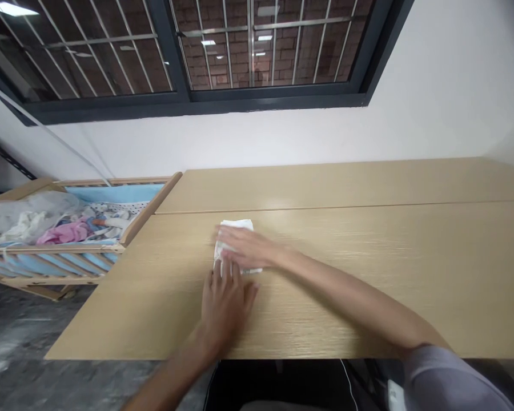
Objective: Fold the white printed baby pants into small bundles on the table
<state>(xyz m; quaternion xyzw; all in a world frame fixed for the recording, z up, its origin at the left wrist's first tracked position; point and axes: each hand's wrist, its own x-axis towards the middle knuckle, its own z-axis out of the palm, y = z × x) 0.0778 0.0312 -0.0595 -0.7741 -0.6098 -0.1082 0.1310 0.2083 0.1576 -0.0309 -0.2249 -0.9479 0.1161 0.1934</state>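
Observation:
A small white folded piece (236, 224), soft and diaper-like with faint print near its lower edge, lies flat on the wooden table (368, 257). My right hand (246, 245) reaches across from the right and rests flat over its middle, fingers stretched out and slightly blurred. Just nearer to me is my left hand (226, 297), its fingers extended and their tips touching the lower edge of the piece. The fingertips of both hands come close together there. Much of the white piece is hidden beneath them, so I cannot tell its exact kind.
Left of the table stands a wooden crib (124, 237) with blue lining, holding clothes and a clear plastic bag (53, 205). A seam runs across the table towards the back. Behind it are a white wall (282, 137) and a barred window (257, 100).

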